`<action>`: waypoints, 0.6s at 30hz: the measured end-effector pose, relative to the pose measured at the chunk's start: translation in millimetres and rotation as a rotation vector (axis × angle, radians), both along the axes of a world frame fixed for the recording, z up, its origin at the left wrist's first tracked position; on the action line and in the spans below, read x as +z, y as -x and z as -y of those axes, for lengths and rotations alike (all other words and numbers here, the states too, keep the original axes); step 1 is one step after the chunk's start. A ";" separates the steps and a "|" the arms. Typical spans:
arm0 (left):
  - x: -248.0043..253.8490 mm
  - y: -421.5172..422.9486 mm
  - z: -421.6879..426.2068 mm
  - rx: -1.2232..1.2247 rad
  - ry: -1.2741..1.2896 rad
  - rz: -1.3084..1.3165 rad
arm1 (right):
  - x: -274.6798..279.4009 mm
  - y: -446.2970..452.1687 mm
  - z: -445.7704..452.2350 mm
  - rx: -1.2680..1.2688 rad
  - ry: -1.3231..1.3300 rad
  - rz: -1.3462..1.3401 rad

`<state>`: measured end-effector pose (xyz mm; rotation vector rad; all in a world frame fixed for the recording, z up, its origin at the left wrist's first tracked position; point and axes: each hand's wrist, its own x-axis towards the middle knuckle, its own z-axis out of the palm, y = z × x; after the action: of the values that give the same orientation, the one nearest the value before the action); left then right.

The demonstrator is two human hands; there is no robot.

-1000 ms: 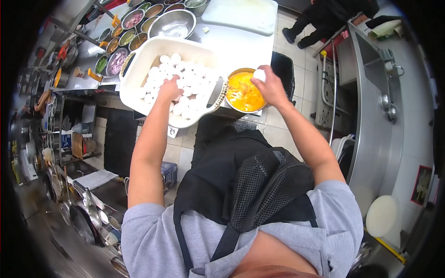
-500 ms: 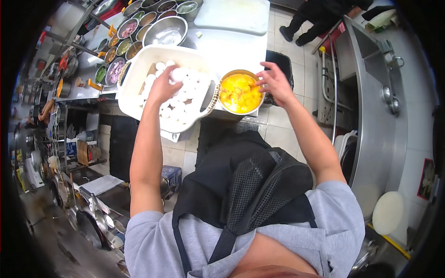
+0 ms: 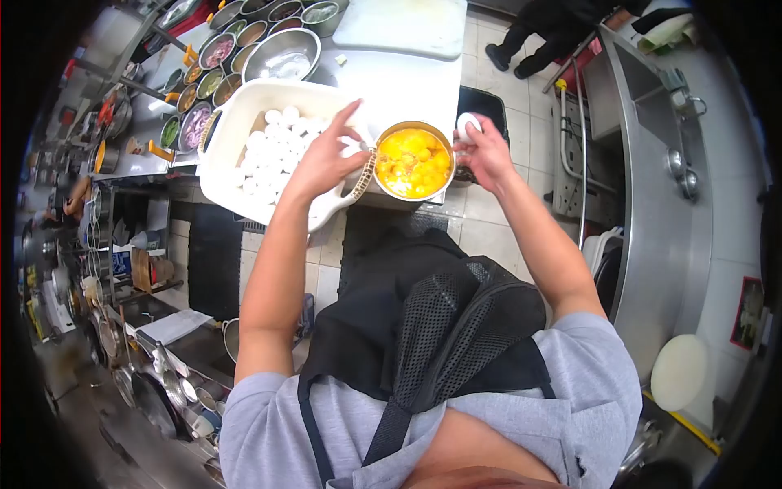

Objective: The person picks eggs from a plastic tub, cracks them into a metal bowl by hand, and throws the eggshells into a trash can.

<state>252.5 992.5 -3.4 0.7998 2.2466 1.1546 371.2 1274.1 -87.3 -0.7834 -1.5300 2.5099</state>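
Note:
Over the right part of a cream tub, my left hand has its fingers spread. White shows between its thumb and fingers, too unclear to separate from the eggs behind. White eggs lie heaped in the tub. My right hand grips a white egg between thumb and fingers, just right of a round metal pot. Many yolks in liquid egg fill the pot, which stands beside the tub's patterned handle.
Behind the tub are a steel bowl, several food containers and a white cutting board. A black bin stands beyond my right hand. Another person's dark-clothed legs are at the upper right, near a steel sink.
My left hand has moved right from the egg heap, and its fingers have spread. My right hand, open half a second ago, now holds an egg. The view has shifted slightly.

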 end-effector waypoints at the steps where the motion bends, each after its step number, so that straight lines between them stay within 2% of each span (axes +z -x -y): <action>1: -3.4 0.6 13.0 0.075 -0.036 0.015 | 0.7 1.6 -2.9 -0.005 -0.296 -0.028; 3: -11.0 -2.6 35.2 0.141 -0.075 0.029 | 3.0 -3.3 -3.2 -0.096 -1.149 -0.315; 5: -16.2 -9.4 53.5 0.226 -0.140 0.134 | -25.2 -10.2 0.7 -0.030 -1.528 -0.366; 6: -11.9 -5.6 53.0 0.264 -0.121 0.156 | -42.6 -5.7 -4.4 0.137 -1.633 -0.270; 7: -14.6 -9.8 58.1 0.268 -0.123 0.159 | -45.9 -9.7 -2.2 0.141 -1.634 -0.271; 9: -19.9 -11.5 67.1 0.321 -0.155 0.180 | -46.0 -13.6 1.3 0.022 -1.300 -0.182; 10: -19.1 -10.8 70.4 0.337 -0.160 0.181 | -31.4 -11.9 2.1 -0.021 -1.250 -0.221; 14: -22.6 -14.2 85.6 0.358 -0.263 0.262 | -3.5 7.5 4.0 0.006 -1.291 -0.344; 16: -21.1 -15.7 87.1 0.371 -0.279 0.268 | -2.2 18.5 16.4 0.196 -1.100 -0.212; 18: -16.9 -19.0 86.8 0.390 -0.317 0.281 | -14.0 27.8 28.8 0.337 -1.094 -0.136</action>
<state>271.4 905.7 -20.4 0.2821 2.0604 1.7175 343.4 1245.3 -101.4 -0.1707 -2.6545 1.3656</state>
